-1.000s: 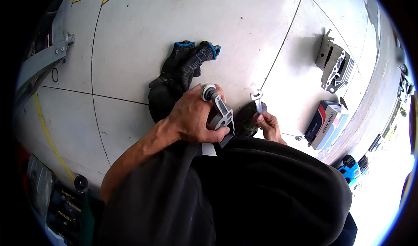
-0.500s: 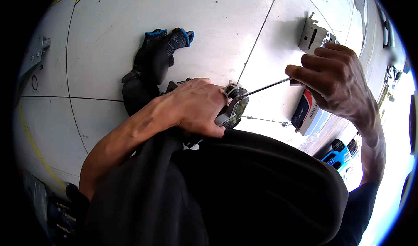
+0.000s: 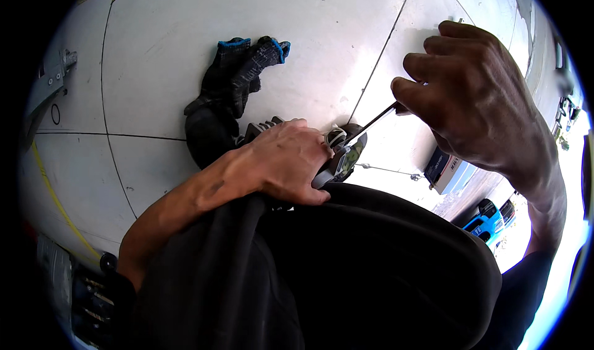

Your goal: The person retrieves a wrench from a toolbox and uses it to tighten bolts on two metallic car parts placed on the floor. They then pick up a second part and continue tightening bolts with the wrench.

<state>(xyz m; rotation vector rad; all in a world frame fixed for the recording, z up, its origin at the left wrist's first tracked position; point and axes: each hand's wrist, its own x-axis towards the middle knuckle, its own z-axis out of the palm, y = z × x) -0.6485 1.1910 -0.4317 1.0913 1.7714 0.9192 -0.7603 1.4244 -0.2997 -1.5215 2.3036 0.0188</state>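
My left hand (image 3: pixel 288 161) is closed over a grey, rounded metal part (image 3: pixel 325 175), most of it hidden under the palm and fingers. A pale ring-like piece (image 3: pixel 336 138) shows beside its fingertips. My right hand (image 3: pixel 476 96) is raised to the right, fingers curled round a slim metal rod-like tool (image 3: pixel 376 122). The tool slants down left to the part and its far end meets it near the ring; its handle is hidden in my fist. A dark, green-patterned surface (image 3: pixel 351 158) lies just beyond the part.
Dark knit gloves (image 3: pixel 244 65) with blue cuffs lie on the pale floor (image 3: pixel 167 47), beside a black object (image 3: pixel 210 133). A dark-blue and white box (image 3: pixel 448 172) and a bright blue item (image 3: pixel 486 223) are at the right. Grey metal pieces (image 3: pixel 52 77) stand at the far left.
My right hand has come nearer and slightly left, its fist now covering most of the grey part on the floor behind it. The view has shifted slightly; my left hand keeps its hold.
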